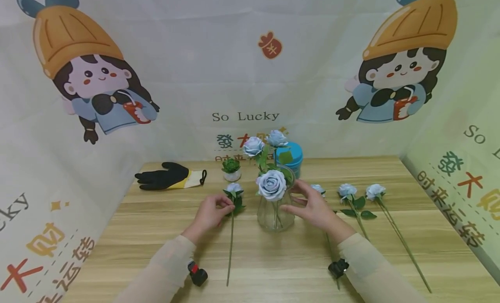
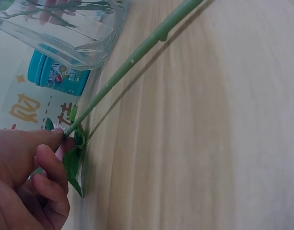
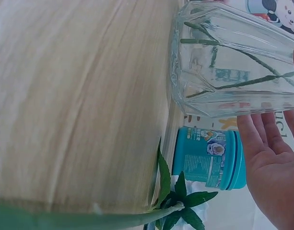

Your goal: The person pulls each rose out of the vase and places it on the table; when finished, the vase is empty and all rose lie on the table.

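Observation:
My left hand [image 1: 211, 212] pinches the upper stem of a pale blue artificial rose [image 1: 234, 188], just under its bloom; the long stem [image 2: 125, 69] points back toward me along the table. A clear glass vase [image 1: 264, 217] stands upright at the middle, with three pale blue roses [image 1: 272, 186] in it. Around the vase's right side lies my right hand [image 1: 315, 211], thumb in front and fingers behind, holding it near the upper part. Through the glass [image 3: 218, 103] in the right wrist view, crossed green stems show.
More roses [image 1: 347, 191] lie on the table to the right, one partly under my right arm. Behind the vase stands a blue tub [image 1: 294, 154]. A small potted succulent [image 1: 231, 169] and a black and yellow glove [image 1: 168, 177] are at the back left.

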A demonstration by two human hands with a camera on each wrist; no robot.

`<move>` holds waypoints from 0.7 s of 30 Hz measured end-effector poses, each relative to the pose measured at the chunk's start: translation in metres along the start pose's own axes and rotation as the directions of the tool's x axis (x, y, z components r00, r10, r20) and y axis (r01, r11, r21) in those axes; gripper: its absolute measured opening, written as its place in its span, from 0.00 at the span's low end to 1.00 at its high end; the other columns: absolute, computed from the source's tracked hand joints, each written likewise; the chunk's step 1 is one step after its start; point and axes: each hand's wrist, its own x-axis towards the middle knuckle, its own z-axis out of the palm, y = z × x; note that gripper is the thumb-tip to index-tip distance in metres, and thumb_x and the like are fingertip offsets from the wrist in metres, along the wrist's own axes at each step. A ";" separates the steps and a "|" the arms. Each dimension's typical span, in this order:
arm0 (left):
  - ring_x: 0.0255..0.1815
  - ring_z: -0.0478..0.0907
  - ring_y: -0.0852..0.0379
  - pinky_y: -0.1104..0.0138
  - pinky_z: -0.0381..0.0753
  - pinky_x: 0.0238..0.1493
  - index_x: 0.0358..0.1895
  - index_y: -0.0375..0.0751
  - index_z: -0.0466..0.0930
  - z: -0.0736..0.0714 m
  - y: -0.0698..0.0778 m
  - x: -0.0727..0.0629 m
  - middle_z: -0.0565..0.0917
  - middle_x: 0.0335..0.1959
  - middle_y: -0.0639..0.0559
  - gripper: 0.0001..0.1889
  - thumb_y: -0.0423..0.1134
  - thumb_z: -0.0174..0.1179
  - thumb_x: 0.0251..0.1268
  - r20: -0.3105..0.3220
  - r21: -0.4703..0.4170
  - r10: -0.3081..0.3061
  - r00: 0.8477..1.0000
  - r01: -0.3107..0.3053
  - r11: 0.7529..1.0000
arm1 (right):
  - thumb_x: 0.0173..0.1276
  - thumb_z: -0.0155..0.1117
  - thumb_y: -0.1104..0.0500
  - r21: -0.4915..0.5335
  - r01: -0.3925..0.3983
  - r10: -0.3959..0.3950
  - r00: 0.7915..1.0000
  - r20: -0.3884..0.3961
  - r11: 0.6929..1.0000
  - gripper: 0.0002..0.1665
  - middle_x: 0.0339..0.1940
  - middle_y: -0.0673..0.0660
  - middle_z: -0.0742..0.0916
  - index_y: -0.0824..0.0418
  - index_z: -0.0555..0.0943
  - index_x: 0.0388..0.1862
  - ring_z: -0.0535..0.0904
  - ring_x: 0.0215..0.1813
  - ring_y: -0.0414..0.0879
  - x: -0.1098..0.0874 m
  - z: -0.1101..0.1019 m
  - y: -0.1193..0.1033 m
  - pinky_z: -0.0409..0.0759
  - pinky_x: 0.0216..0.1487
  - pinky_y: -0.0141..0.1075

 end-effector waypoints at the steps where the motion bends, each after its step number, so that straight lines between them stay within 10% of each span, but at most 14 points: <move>1: 0.10 0.66 0.61 0.71 0.70 0.14 0.39 0.42 0.84 0.001 0.000 0.000 0.87 0.36 0.48 0.02 0.36 0.68 0.69 -0.002 0.003 0.002 1.000 -0.002 1.000 | 0.61 0.80 0.61 0.001 0.001 -0.001 1.000 0.000 1.000 0.40 0.64 0.65 0.82 0.62 0.72 0.71 0.77 0.69 0.62 0.000 0.000 0.000 0.79 0.69 0.47; 21: 0.11 0.70 0.59 0.68 0.75 0.15 0.43 0.44 0.84 -0.010 0.015 -0.003 0.86 0.42 0.48 0.05 0.39 0.68 0.69 -0.056 0.042 -0.016 0.998 0.018 0.999 | 0.63 0.79 0.60 -0.003 -0.004 0.004 1.000 0.004 1.000 0.39 0.65 0.65 0.81 0.63 0.72 0.70 0.76 0.70 0.62 -0.002 0.000 0.001 0.79 0.69 0.47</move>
